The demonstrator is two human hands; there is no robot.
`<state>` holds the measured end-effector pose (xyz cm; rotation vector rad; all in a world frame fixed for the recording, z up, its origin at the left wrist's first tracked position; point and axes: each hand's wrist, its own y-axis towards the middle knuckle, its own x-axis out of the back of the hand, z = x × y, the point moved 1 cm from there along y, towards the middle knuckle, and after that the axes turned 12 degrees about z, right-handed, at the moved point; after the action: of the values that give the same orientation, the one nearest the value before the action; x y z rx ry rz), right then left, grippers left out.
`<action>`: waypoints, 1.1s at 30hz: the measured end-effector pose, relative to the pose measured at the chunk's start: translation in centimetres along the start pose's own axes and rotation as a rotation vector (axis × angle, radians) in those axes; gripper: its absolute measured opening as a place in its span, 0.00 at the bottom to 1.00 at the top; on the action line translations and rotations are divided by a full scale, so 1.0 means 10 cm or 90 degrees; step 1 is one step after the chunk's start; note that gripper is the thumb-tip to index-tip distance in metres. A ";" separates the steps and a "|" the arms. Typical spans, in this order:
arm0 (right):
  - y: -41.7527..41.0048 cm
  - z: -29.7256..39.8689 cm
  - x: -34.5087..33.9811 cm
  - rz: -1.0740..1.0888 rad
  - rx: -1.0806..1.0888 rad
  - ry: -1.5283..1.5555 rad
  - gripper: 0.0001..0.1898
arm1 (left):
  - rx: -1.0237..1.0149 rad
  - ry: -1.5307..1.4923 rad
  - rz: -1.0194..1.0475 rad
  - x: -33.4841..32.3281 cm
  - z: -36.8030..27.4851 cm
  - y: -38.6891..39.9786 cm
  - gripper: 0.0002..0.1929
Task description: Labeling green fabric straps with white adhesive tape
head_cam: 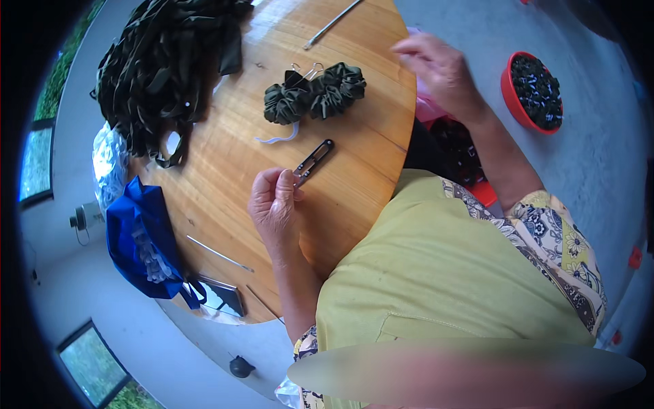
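Observation:
My left hand is over the wooden table, thumb and fingertips pressed together. Black thread snips point toward those fingertips, which hide their lower end; whether I grip them or they lie on the table is unclear. My right hand, slightly blurred, hovers at the table's right edge above a pink plastic bag, with its fingers bent. Between the hands and the far side, two dark green gathered scrunchies lie side by side with wire loops sticking out. A white elastic strip trails from them.
Dark fabric strips are heaped at the table's far left. Nearer are a blue bag with white strips, a metal rod and a phone-like device. Another rod lies far off. Red basins of dark pieces stand right.

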<state>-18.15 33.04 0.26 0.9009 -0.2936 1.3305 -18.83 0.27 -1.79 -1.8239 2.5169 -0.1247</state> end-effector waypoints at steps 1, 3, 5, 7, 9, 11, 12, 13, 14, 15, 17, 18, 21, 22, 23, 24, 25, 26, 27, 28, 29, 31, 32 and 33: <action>0.21 0.17 -0.15 0.059 0.047 0.010 0.13 | 0.009 -0.005 0.008 0.01 0.00 0.00 0.05; 0.57 0.38 -0.51 0.089 0.207 0.005 0.19 | 0.001 -0.012 0.003 0.05 0.02 0.01 0.05; 0.78 0.51 -0.76 0.133 0.241 -0.054 0.21 | 0.034 -0.012 0.025 0.04 0.02 0.03 0.05; 0.93 0.62 -0.92 0.180 0.275 -0.112 0.23 | 0.032 -0.004 0.023 0.04 0.01 0.03 0.05; 1.09 0.62 -1.05 0.404 0.141 -0.237 0.28 | 0.030 0.002 0.018 0.07 0.01 0.02 0.05; 1.16 0.60 -1.08 0.402 0.136 -0.180 0.28 | 0.038 0.004 0.045 0.10 0.01 0.01 0.06; 1.17 0.59 -1.09 0.391 0.098 -0.053 0.28 | 0.038 -0.002 0.033 0.11 0.01 0.01 0.06; 1.18 0.59 -1.09 0.378 0.057 0.073 0.28 | 0.033 -0.022 0.030 0.11 0.01 0.01 0.07; 1.15 0.62 -1.08 0.378 0.034 0.164 0.28 | 0.027 -0.041 0.028 0.11 0.01 0.02 0.08; 1.12 0.64 -1.09 0.385 0.040 0.163 0.28 | 0.025 -0.044 0.019 0.11 0.00 0.05 0.08; 1.05 0.65 -1.13 0.382 -0.080 0.441 0.29 | 0.036 -0.113 0.016 0.11 -0.03 0.11 0.10; 1.03 0.79 -1.06 0.402 -0.121 0.465 0.30 | 0.034 -0.113 0.005 0.11 -0.06 0.13 0.10; 0.95 0.91 -1.04 0.385 -0.113 0.511 0.30 | -0.058 -0.101 -0.032 0.02 -0.21 0.19 0.17; 0.95 0.89 -1.07 0.374 -0.092 0.505 0.30 | -0.069 -0.129 -0.010 -0.02 -0.26 0.19 0.19; 0.95 0.92 -1.08 0.379 -0.088 0.508 0.30 | -0.080 -0.156 0.013 -0.05 -0.30 0.19 0.22; 0.93 1.00 -1.07 0.357 -0.060 0.489 0.30 | -0.116 -0.201 0.029 -0.07 -0.32 0.25 0.24; 0.92 1.05 -1.07 0.335 -0.033 0.470 0.31 | -0.116 -0.199 0.023 -0.09 -0.37 0.27 0.24; 0.90 1.07 -1.09 0.329 -0.001 0.451 0.31 | -0.106 -0.177 0.002 -0.10 -0.43 0.29 0.23; 0.90 1.11 -1.07 0.329 -0.001 0.453 0.31 | -0.094 -0.155 -0.016 -0.11 -0.46 0.30 0.23; 0.91 1.16 -1.02 0.338 -0.020 0.452 0.31 | -0.077 -0.130 -0.041 -0.09 -0.45 0.32 0.20; 0.92 1.18 -1.00 0.346 -0.039 0.450 0.32 | -0.075 -0.128 -0.041 -0.05 -0.44 0.30 0.20; 0.95 1.13 -1.00 0.323 -0.044 0.456 0.31 | -0.031 -0.109 0.010 0.03 -0.43 0.28 0.18; 0.96 1.09 -1.00 0.319 -0.063 0.482 0.30 | -0.025 -0.091 0.015 0.06 -0.39 0.27 0.17; 0.97 1.07 -1.00 0.316 -0.079 0.509 0.29 | -0.025 -0.090 0.016 0.11 -0.38 0.26 0.17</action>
<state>-26.50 18.12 4.34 0.1354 0.0369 1.9921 -21.88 0.25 1.85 -1.7467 2.4614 0.0520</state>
